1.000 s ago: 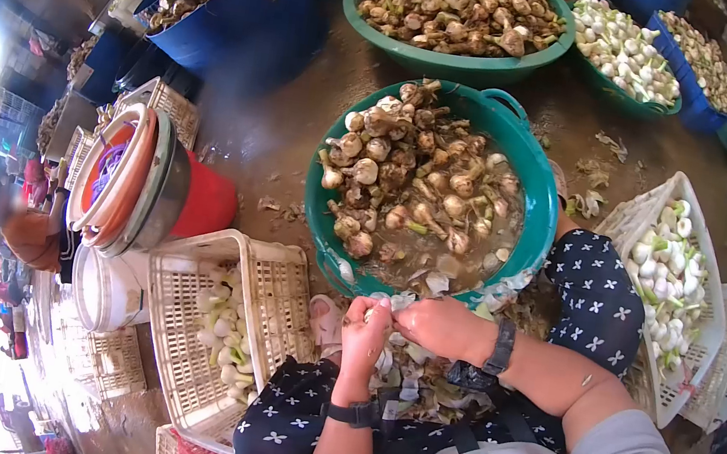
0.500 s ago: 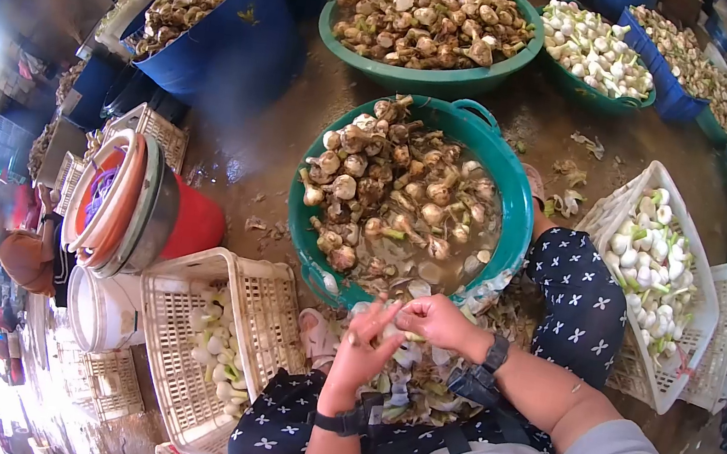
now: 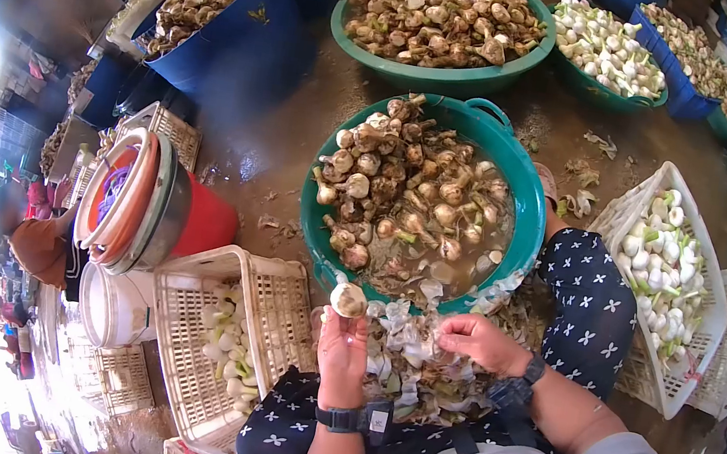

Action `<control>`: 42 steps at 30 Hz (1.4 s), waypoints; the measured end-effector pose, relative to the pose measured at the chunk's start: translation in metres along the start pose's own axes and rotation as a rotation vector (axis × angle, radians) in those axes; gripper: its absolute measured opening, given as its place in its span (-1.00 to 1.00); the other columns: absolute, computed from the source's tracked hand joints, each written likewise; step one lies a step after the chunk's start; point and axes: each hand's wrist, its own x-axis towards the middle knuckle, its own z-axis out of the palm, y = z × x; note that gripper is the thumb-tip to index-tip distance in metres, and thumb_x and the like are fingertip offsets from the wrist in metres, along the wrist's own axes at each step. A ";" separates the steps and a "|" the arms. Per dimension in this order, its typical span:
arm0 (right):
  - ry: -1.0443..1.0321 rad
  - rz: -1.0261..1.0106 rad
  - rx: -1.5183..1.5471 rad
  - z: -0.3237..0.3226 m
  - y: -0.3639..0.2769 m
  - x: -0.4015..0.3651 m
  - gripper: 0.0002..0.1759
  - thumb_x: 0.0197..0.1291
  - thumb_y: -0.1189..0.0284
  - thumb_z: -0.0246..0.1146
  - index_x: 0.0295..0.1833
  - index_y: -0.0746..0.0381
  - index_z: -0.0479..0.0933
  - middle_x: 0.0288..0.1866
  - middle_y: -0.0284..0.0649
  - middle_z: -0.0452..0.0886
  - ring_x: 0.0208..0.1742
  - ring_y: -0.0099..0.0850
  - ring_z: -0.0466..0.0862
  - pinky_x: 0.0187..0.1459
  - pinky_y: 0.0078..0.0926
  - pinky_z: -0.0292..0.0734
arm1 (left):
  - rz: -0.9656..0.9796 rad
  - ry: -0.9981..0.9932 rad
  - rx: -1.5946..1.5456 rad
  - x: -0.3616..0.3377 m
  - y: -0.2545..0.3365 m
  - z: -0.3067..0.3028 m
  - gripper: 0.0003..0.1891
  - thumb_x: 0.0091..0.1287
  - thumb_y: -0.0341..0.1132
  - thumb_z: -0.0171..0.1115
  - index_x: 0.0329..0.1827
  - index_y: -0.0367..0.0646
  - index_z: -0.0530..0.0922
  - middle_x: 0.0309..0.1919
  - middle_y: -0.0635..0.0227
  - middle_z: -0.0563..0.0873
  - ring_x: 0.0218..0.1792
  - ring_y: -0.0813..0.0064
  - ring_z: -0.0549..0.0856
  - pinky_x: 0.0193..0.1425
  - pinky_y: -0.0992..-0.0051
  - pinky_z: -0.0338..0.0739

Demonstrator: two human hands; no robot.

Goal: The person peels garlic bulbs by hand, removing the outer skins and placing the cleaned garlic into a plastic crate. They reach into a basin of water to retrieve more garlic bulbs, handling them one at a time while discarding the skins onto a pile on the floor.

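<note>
A garlic bulb (image 3: 349,299), pale with brownish patches, rests in the raised fingers of my left hand (image 3: 344,354), close to the near rim of the green tub (image 3: 529,204). My right hand (image 3: 486,345) is apart from the bulb, to its right, with thumb and fingers pinched together. Whitish skins lie behind those fingertips, so what they hold, if anything, cannot be made out. Inside the tub, dirty garlic bulbs (image 3: 374,150) are heaped at the left and sit in murky water at the right. Peeled garlic skins (image 3: 407,349) pile up between my knees below the hands.
Crates of cleaned garlic stand on both sides: a left crate (image 3: 208,372) and a right crate (image 3: 688,365). Another green basin (image 3: 440,75) heaped with unpeeled garlic is ahead. Stacked basins (image 3: 149,197) and a blue barrel (image 3: 233,32) stand left.
My hands were together near the tub's rim and have separated. The left now holds the garlic bulb up at the left; the right has moved right. The view has shifted slightly.
</note>
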 end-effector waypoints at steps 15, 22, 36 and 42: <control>0.210 -0.459 -0.822 0.058 -0.031 0.047 -0.24 -0.05 0.48 0.26 0.33 0.27 0.18 -0.01 0.07 0.50 0.01 -0.06 0.50 0.06 -0.26 0.41 | 0.188 -0.036 0.632 -0.023 -0.020 0.032 -0.58 0.46 -0.03 -0.24 -0.01 -0.20 0.44 -0.23 0.38 0.57 -0.29 0.64 0.54 -0.21 0.58 0.43; 0.093 -0.573 -1.239 0.048 -0.028 0.040 -0.91 0.04 0.46 0.19 -0.31 0.21 0.52 -0.39 -0.21 0.56 -0.30 -0.22 0.55 -0.22 -0.34 0.46 | -0.186 -0.038 0.344 -0.019 -0.001 0.027 -0.65 0.44 -0.02 -0.17 -0.34 -0.03 0.47 -0.60 0.53 0.52 -0.71 0.71 0.41 -0.73 0.68 0.15; 0.287 -0.243 -0.568 0.028 -0.005 0.033 -0.76 0.19 0.35 0.19 -0.32 0.35 0.57 -0.55 -0.35 0.56 -0.54 -0.60 0.44 -0.45 -0.55 0.40 | 0.187 -0.421 1.363 -0.033 -0.007 0.026 -0.52 0.31 -0.17 0.17 0.25 -0.17 0.37 -0.15 0.28 0.61 -0.12 0.49 0.56 0.01 0.53 0.44; 0.175 0.319 0.343 0.004 0.006 0.035 -0.80 0.31 0.32 0.08 -0.24 0.21 0.53 -0.38 -0.43 0.55 -0.42 -0.62 0.53 -0.45 -0.65 0.43 | 0.690 -0.709 1.559 -0.036 -0.006 0.033 -0.52 0.10 -0.51 0.26 0.15 -0.19 0.45 0.04 0.11 0.58 0.08 0.21 0.55 0.20 0.39 0.39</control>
